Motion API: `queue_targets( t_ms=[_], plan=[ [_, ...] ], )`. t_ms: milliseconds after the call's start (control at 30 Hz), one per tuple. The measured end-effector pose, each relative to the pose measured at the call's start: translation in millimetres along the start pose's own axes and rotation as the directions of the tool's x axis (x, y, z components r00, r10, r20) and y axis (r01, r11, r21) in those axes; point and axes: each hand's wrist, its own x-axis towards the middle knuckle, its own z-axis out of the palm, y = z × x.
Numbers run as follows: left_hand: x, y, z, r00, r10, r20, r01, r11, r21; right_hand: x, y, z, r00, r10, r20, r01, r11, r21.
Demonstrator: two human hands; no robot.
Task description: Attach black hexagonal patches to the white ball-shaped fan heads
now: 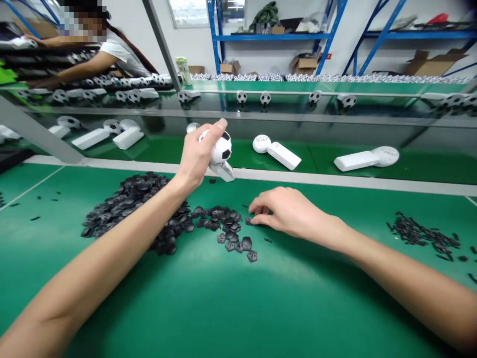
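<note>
My left hand is closed around a white handheld device with a football-patterned round head, held above the near edge of the belt. The thumb lies over the top of the ball, and the device's white handle points down below it. Over the green table, my right hand has thumb and fingers bent together at a small black pentagon piece. Beside those fingertips spreads a loose scatter of black pentagon pieces. A large heap of similar black pieces lies partly behind my left forearm.
Thin black strips are piled on the right of the green table. On the belt beyond lie white devices. More football-headed units line a raised shelf. A co-worker reaches across at back left.
</note>
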Motion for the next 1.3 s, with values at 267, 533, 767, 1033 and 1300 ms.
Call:
queue_targets(
  t_ms=[267, 533, 767, 1033, 1300],
  plan=[
    [1.2, 49.8, 3.8, 0.945, -0.325, -0.018, 0.319, 0.915, 0.247, -6.8, -31.5, 4.7, 0.989, -0.086, 0.121, 0.133, 0.873, -0.469],
    [15.3, 83.4, -25.3, 0.71, -0.657, 0.253, 0.514, 0.73, 0.45, -5.1, -45.5, 6.8, 0.974, -0.121, 0.191, 0.209, 0.806, -0.554],
    [15.0, 89.3, -27.1, 0.613, -0.716, 0.335, 0.69, 0.691, 0.215, -9.2, -28.4, 2.6, 0.99, -0.138, -0.016, 0.123, 0.925, -0.361],
    [0.3, 76.4, -4.3, 0.73, -0.549, 0.409, 0.67, 0.451, -0.59, -21.4, -19.1, -28.2, 0.794, -0.094, -0.6, 0.392, 0.835, 0.387],
    [-26.6, 83.7, 28.8, 0.828, -0.398, 0.394, 0.56, 0.576, -0.595, -14.6, -16.5, -45.4, 0.737, 0.135, -0.663, 0.488, 0.572, 0.659]
  ],
)
